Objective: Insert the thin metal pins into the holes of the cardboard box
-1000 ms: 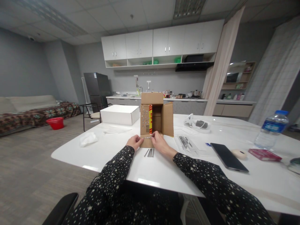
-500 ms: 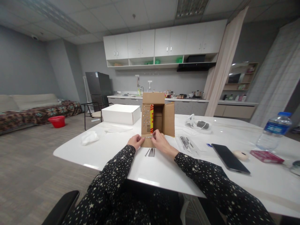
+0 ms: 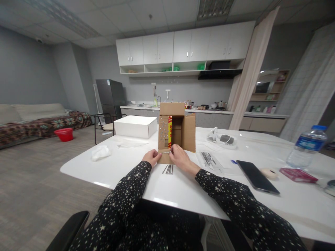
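**Box** (image 3: 180,130): brown cardboard, on its side at mid-bench with the open face toward the wearer. The top and right flaps are spread. The left flap carries rows of small metal heads beside a yellow-and-red strip; what they are is too small to make out.

**Flap** (image 3: 164,160): the box's lower one, lying forward on the bench (image 3: 183,191), largely covered by the hands. A short line of metal heads runs along its fold.

**Left hand** (image 3: 151,157): fingers curled, gripping the flap's left edge.

**Right hand** (image 3: 180,157): fingertips pinched together at the line of heads. Whether they hold anything cannot be told.

**Nails** (image 3: 169,169): a loose bundle on the bench just in front of the flap, between the wrists.

**Bag** (image 3: 209,159): clear, holding more dark nails, just right of the right hand.

**Tissue** (image 3: 101,152): crumpled, well to the left.

**White box** (image 3: 134,126): closed, behind and to the left.

**Phone** (image 3: 256,176): face down, to the right, with a tape roll (image 3: 267,172) and a red pack (image 3: 297,174) beyond it.

**Bottle** (image 3: 306,146): near the far right edge.

**Sleeves**: dark with a star print, cut off by the lower frame.
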`<state>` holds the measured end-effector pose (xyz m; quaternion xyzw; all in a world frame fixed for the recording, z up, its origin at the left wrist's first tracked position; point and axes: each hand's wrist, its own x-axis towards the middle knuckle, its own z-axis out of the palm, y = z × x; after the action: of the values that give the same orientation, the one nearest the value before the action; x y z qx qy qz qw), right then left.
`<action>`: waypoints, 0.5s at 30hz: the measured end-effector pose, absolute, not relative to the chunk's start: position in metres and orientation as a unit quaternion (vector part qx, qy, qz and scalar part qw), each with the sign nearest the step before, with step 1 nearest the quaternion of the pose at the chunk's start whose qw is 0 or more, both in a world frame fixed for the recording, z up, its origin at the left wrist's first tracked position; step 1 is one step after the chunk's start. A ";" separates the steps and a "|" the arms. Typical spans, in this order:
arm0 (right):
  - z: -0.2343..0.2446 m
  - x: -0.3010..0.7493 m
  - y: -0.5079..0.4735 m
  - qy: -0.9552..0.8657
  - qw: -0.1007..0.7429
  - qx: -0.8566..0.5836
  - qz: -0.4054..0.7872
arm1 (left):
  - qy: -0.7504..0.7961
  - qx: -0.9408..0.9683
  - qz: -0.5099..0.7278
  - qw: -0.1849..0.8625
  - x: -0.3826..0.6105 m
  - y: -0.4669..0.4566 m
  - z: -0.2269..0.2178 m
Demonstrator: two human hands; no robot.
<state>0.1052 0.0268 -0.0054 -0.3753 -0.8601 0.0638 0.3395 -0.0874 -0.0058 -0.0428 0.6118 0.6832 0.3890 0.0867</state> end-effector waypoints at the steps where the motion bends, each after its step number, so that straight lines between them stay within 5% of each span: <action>1: -0.005 0.105 0.027 -0.861 0.344 -0.369 0.064 | 0.683 0.612 0.388 0.086 -0.087 -0.006 -0.043; 15: -0.003 0.100 0.023 -0.840 0.466 -0.249 0.124 | 0.688 0.613 0.380 0.081 -0.088 -0.007 -0.041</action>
<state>0.0996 0.0227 -0.0026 -0.2490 -0.8397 0.1244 0.4663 -0.0882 -0.0067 -0.0413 0.6126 0.6884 0.3798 0.0810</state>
